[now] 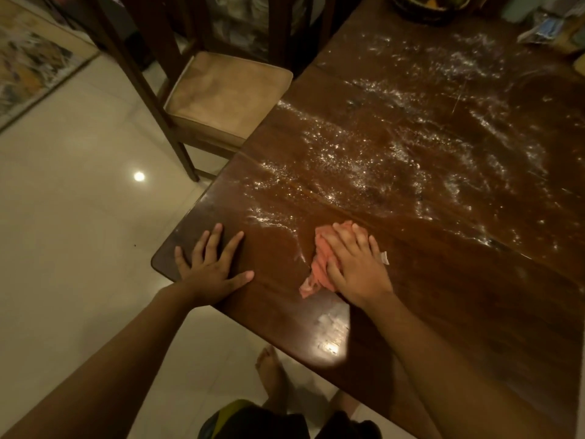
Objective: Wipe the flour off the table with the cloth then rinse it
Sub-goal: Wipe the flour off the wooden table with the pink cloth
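fingers (346, 240) of the right hand (357, 270) lie straight, pressing the bunched pink cloth (318, 264) onto the table (443, 296), with flour (364, 163) just beyond their tips. left hand (212, 264) rests flat alongside, holding nothing. soft, light and limp, the cloth likely handles best bunched under the palm.

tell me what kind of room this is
Probably a home dining room: a dark wooden table dusted with flour, a cushioned wooden chair beside it, and a glossy tiled floor.
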Demonstrator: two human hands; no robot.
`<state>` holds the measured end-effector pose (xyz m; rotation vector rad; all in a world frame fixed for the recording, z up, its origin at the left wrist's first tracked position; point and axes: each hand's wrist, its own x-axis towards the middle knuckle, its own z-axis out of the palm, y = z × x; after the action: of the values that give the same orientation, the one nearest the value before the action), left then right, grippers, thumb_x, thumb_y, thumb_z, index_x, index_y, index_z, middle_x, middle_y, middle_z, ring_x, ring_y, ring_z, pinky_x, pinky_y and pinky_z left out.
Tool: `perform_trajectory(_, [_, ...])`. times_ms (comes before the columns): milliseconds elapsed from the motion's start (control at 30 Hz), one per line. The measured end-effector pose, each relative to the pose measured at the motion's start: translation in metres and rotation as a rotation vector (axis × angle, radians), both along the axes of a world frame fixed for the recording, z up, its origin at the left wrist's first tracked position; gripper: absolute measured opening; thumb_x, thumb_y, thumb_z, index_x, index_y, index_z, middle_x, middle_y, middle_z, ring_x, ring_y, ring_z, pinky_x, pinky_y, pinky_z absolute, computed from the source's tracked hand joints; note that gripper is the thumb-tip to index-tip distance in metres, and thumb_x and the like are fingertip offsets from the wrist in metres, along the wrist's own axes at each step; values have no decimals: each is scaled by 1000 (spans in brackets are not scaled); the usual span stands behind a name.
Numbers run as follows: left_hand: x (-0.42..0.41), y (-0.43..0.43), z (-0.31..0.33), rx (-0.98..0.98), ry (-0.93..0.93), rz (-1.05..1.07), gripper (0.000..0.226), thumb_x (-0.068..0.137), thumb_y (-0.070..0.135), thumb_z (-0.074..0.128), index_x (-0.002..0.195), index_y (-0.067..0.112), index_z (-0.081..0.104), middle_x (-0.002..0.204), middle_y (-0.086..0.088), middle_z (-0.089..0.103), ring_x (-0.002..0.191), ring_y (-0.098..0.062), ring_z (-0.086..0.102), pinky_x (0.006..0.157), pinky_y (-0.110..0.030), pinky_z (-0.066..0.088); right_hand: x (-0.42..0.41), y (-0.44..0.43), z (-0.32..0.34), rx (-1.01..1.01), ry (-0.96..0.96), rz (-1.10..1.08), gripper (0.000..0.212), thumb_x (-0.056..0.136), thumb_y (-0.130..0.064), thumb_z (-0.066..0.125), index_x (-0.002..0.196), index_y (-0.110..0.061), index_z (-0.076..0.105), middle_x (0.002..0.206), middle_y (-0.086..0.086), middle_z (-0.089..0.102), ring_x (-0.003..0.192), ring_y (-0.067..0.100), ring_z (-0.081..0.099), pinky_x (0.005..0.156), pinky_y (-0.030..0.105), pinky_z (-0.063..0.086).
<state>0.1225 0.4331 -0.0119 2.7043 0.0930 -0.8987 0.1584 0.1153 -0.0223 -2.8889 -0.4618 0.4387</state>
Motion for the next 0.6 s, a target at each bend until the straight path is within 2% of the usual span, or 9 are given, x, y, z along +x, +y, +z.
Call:
perform_trajectory(67, [-1, 1, -1, 10, 1, -1, 84, 81, 85, 28, 143, 57, -22, 157, 6, -36, 146, -23, -27, 108, -65, -19, 13, 36, 1, 27, -20, -185, 62, 97, -46, 22, 158, -38, 17, 168, -7, 11, 155, 28, -1, 124, 55, 1])
perform_trajectory(133, [1, 0, -1, 14, 7, -3, 84, 82, 84, 28, 142, 56, -23, 156, 7, -37, 146, -23, -28, 108, -65, -19, 23, 75, 0, 6, -11, -249, 62, 98, -44, 22, 159, -33, 15, 169, -2, 8, 154, 33, -6, 120, 60, -6])
perform_trajectory(200, [3, 1, -3, -3, 16, -2, 85, 85, 80, 31, 144, 54, -23, 156, 8, -37, 146, -22, -28, 109, -64, -19, 22, 107, -1, -12, -1, -107, 62, 99, -44, 20, 159, -32, 16, 169, -1, 8, 154, 34, -10, 118, 64, -9])
perform_trajectory(267, [5, 9, -7, -47, 10, 24, 86, 88, 76, 33, 148, 47, -22, 158, 10, -32, 148, -19, -24, 111, -62, -18, 14, 117, -1, 5, -3, 110, 61, 99, -46, 22, 159, -32, 19, 168, -3, 12, 154, 32, -9, 120, 62, -5])
perform_trajectory(367, [8, 34, -11, -49, -61, 9, 94, 76, 80, 22, 151, 41, -19, 161, 11, -23, 150, -16, -15, 116, -52, -15, 6, 84, -3, -24, -39, 358, 58, 101, -47, 25, 158, -39, 17, 168, -10, 10, 155, 29, -5, 121, 61, -4])
perform_trajectory(433, [11, 43, -11, -29, -59, -16, 92, 76, 78, 21, 150, 42, -22, 160, 12, -26, 150, -16, -16, 117, -48, -14, 14, 52, -1, -78, -17, 399, 57, 102, -48, 25, 157, -45, 11, 168, -15, 3, 155, 25, -8, 119, 63, -7])
perform_trajectory(500, [11, 42, -11, 2, -39, -36, 88, 80, 73, 21, 148, 42, -26, 159, 11, -31, 149, -17, -19, 117, -48, -14, 28, 39, 0, -107, -11, 294, 57, 101, -48, 23, 157, -46, 9, 167, -16, 1, 155, 22, -9, 117, 66, -8])
perform_trajectory(600, [10, 38, -11, 7, -38, -36, 87, 81, 69, 22, 147, 42, -27, 158, 11, -31, 148, -17, -21, 117, -49, -15, 44, 72, -2, -70, -13, 48, 63, 95, -49, 12, 158, -42, 9, 168, -12, 4, 155, 24, -10, 117, 65, -10])
